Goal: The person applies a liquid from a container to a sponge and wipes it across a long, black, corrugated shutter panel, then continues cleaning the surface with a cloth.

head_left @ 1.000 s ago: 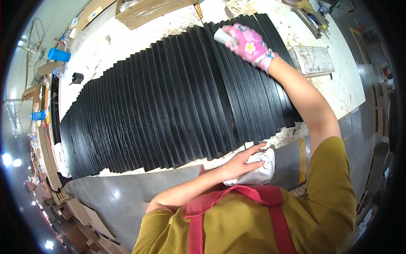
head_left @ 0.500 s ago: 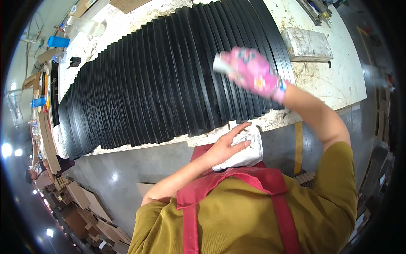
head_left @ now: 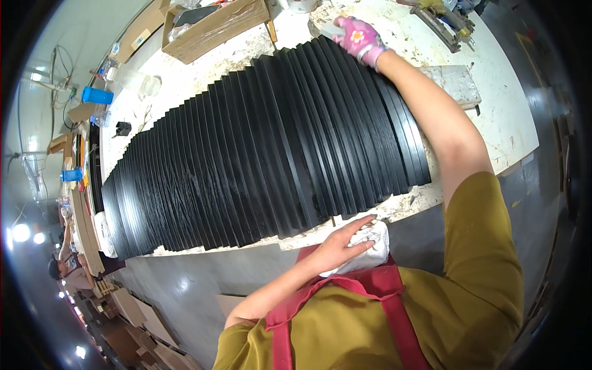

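A wide row of long black strips [head_left: 259,154] lies side by side, fanned across a stained white table [head_left: 499,117]. Over the far ends of the right-hand strips is my right hand [head_left: 361,41], in a pink flowered glove, closed round a small pale pad [head_left: 333,29]. What the pad is made of I cannot tell. My bare left hand [head_left: 336,251] is at the near table edge, thumb and forefinger apart round a bunched white cloth [head_left: 373,240]. Its other fingers are partly hidden.
An open cardboard box [head_left: 216,31] stands behind the strips. Right of them lies a whitish block [head_left: 453,85], with metal hand tools [head_left: 441,24] farther back. A blue cup [head_left: 97,95] and a clear bottle [head_left: 140,82] stand far left. Another person [head_left: 74,271] is at the left rim.
My right hand has swept away from me with the pale pad, from over the middle of the strips to their far ends. My left hand stays at the cloth. The view has tilted farther out.
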Demonstrator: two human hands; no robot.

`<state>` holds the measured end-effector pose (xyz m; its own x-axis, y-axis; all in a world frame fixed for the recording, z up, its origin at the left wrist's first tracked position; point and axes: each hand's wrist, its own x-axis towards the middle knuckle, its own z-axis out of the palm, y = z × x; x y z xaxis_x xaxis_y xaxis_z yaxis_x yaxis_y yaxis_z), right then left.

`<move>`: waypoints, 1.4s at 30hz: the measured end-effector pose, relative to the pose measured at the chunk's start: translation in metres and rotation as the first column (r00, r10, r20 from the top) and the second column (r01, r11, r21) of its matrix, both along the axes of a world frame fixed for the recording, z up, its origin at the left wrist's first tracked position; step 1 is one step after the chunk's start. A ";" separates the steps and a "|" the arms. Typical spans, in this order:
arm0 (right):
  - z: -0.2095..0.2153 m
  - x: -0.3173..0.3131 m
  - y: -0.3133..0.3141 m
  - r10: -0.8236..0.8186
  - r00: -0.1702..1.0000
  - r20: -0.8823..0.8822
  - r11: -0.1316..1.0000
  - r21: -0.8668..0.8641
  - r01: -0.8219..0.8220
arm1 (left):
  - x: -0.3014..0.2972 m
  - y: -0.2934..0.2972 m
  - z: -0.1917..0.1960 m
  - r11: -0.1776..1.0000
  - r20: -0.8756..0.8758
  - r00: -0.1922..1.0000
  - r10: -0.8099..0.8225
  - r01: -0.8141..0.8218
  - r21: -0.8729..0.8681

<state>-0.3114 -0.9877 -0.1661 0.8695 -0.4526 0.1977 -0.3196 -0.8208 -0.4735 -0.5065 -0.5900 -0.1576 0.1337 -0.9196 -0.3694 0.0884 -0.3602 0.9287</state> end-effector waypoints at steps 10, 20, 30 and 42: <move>0.022 -0.083 0.078 0.461 0.875 0.148 0.875 -0.237 -0.421 | 0.016 0.001 -0.013 0.999 -0.112 0.993 -0.047 0.046 -0.016; 0.049 -0.229 0.184 0.687 0.694 -0.217 0.687 -0.116 -0.717 | 0.025 0.002 -0.016 0.988 -0.158 0.976 -0.152 0.156 0.014; 0.047 -0.235 0.155 0.656 0.753 -0.049 0.754 0.014 -0.657 | 0.025 0.001 -0.020 0.969 0.003 0.977 -0.212 0.210 -0.133; -0.001 -0.058 -0.022 -0.006 0.999 0.037 0.998 0.064 0.003 | 0.001 -0.058 -0.015 0.968 0.117 0.973 -0.200 0.215 -0.130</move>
